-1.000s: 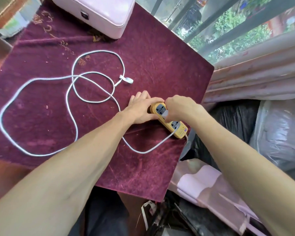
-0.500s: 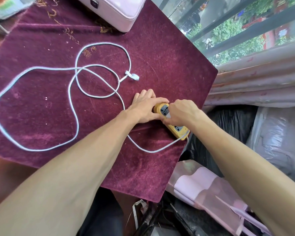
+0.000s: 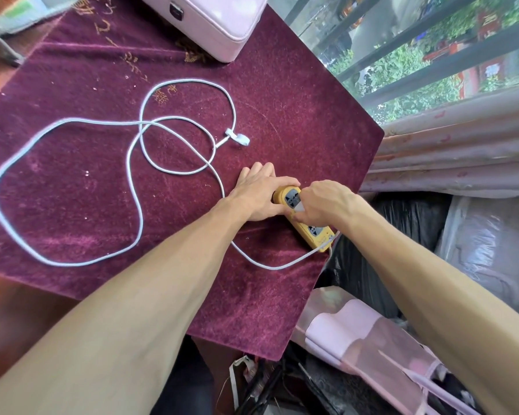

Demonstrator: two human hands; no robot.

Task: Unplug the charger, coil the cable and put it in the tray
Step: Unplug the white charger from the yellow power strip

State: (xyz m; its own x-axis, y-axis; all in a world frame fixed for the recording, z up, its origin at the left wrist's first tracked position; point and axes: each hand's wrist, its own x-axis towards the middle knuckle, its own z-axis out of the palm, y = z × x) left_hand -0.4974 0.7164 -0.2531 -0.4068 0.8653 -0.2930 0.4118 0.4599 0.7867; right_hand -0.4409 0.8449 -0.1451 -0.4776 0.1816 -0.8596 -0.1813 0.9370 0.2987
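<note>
A yellow power strip [image 3: 310, 229] lies at the right edge of the dark red cloth [image 3: 282, 115]. My left hand [image 3: 259, 194] holds the strip's far end, thumb over its top and fingers on the cloth. My right hand [image 3: 321, 202] pinches the white charger plug [image 3: 297, 208] seated in the strip's middle socket. A long white cable [image 3: 138, 187] runs from the plug, loops loosely over the cloth to the left and ends in a small white connector [image 3: 238, 138].
A pale pink case [image 3: 222, 22] stands at the back of the cloth. The table drops off on the right into black bags [image 3: 408, 223], clear plastic bags and a pink object [image 3: 357, 330]. A window and curtain lie beyond.
Both hands stay on the strip and plug. The camera has shifted slightly, so the scene sits a little differently in view; the plug remains in the socket.
</note>
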